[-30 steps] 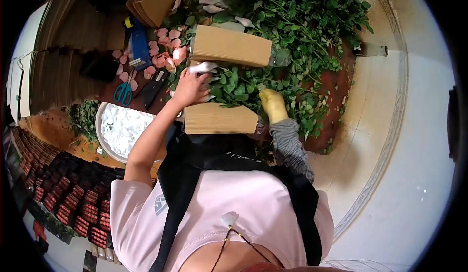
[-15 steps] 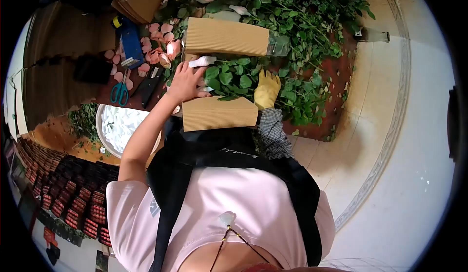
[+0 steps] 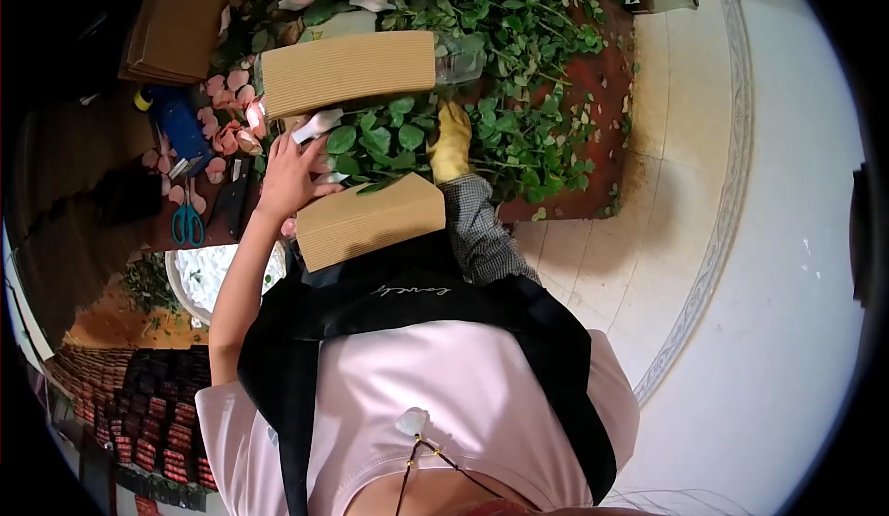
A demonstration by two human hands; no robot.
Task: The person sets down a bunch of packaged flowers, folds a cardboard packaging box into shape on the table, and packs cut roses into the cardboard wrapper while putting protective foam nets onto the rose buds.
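Tub [image 3: 173, 286]: white pieces [image 3: 211, 271]; 8 o'clock from roses [image 3: 378, 143]
Roses: axis 9–3 o'clock, buds [image 3: 319, 125] toward 9
Left hand [image 3: 292, 178]: spread wide against buds
Right hand [image 3: 450, 146]: gloved, half-curled; grip unclear

One head-worn camera looks steeply down, shirt [image 3: 463, 368] close below, table [image 3: 602, 72] beyond.

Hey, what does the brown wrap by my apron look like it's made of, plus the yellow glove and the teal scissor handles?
Wrap: likely corrugated cardboard, matte, given its fine parallel ridges and sharp folds. Glove: perhaps rubber or cloth, dull; its soft creases leave that open. Scissor handles: probably plastic, judging by the even teal colour; finish too small to tell.
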